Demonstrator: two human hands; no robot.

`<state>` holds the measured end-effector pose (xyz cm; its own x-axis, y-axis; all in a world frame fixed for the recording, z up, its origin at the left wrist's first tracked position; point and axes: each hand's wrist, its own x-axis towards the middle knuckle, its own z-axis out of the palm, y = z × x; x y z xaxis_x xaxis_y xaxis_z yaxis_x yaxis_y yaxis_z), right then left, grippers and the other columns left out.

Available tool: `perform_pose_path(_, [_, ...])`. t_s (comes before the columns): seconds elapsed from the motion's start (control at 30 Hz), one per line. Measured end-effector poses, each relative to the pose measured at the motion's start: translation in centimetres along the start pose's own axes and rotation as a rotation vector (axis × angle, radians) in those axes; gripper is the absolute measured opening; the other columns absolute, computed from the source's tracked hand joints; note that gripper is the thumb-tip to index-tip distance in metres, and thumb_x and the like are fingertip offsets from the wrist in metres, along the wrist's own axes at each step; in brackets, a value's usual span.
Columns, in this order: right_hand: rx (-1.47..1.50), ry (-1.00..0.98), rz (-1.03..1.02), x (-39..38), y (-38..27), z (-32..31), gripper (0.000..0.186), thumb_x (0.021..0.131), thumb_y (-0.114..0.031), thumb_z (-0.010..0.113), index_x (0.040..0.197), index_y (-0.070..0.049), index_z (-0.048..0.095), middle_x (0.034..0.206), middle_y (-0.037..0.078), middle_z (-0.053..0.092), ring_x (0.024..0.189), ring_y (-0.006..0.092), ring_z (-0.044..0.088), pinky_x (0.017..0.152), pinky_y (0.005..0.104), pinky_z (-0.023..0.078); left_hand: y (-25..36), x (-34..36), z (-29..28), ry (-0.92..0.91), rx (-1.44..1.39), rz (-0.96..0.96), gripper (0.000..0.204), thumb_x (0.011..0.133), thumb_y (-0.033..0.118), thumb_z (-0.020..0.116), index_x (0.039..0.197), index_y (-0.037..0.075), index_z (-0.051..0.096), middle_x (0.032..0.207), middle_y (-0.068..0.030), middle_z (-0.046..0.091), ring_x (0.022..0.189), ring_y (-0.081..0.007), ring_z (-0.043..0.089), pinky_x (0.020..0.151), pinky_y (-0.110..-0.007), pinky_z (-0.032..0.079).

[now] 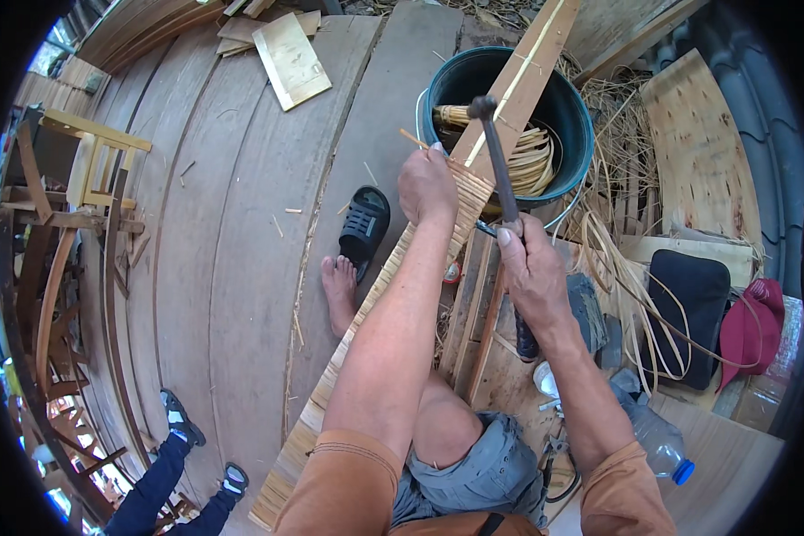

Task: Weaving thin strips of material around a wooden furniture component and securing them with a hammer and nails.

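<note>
A long narrow wooden board (531,67) slants from the upper right to the lower left, its lower part covered with a row of thin bamboo strips (393,272) laid crosswise. My left hand (427,189) is closed at the upper end of that row, pinching a thin strip (409,137) that lies across the board. In my right hand (536,281) is a hammer (500,165), its dark head raised over the board beside the left hand. The lower handle shows below the right hand. My left fingertips are partly hidden.
Behind the board stands a dark green bucket (583,147) with coiled strips (538,161). On the right are a black pouch (688,304), a maroon cap (755,330) and a plastic bottle (661,442). A black sandal (364,223) is on the plank floor; another person's feet (183,420) are lower left.
</note>
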<state>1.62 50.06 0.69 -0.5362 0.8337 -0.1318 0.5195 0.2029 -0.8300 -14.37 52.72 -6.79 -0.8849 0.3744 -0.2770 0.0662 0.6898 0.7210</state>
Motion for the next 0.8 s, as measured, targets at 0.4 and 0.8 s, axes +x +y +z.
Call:
perform_pose_path(0.4, [0.131,0.068,-0.056,-1.1,-0.7,0.3,0.024,0.093,-0.023,0.050,0.101,0.000,0.052,0.084,0.022,0.060,0.078,0.0383,0.060,0.069,0.0429,0.046,-0.4,0.5,-0.1,-0.035,-0.077,0.013,0.036,0.089,0.035,0.050,0.085,0.003,0.068,0.088,-0.0204,0.065,0.086,-0.0383,0.062,0.074,-0.047,0.047])
perform_pose_path(0.8, [-0.105,0.001,-0.068,-0.4,-0.6,0.3,0.025,0.093,-0.024,0.050,0.095,0.000,0.051,0.079,0.025,0.059,0.078,0.0439,0.059,0.067,0.0453,0.045,-0.7,0.9,-0.2,-0.044,-0.150,0.063,0.035,0.087,0.034,0.052,0.083,0.003,0.068,0.085,-0.0219,0.065,0.084,-0.0391,0.062,0.073,-0.046,0.047])
